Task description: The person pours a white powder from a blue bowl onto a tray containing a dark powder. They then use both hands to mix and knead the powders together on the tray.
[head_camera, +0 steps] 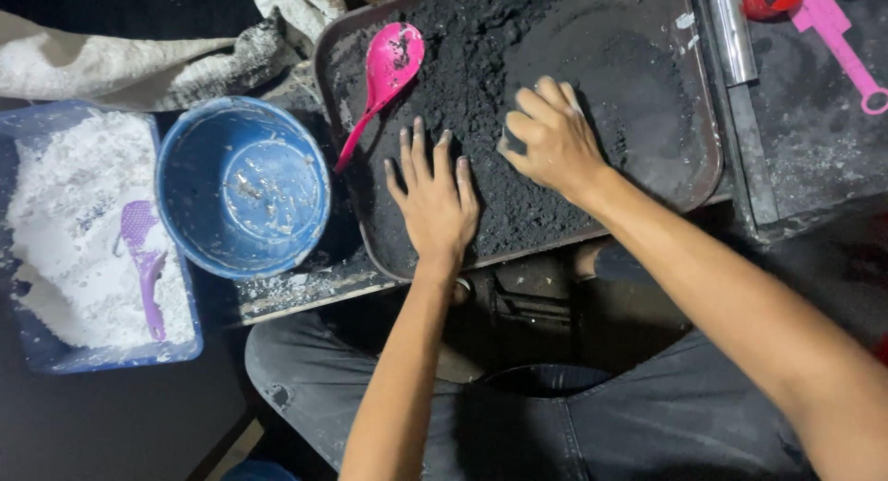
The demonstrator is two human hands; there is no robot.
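A person's left hand (435,199) lies flat, fingers spread, on black powder (481,83) in a metal tray (708,157). The right hand (550,139) curls loosely over the powder, gripping nothing visible.

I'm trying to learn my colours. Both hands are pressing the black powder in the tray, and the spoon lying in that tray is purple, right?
Not quite. The head view shows the spoon lying in the tray is pink. The purple scoop lies in the white powder on the left. The rest holds: the left hand and right hand both press the black powder.
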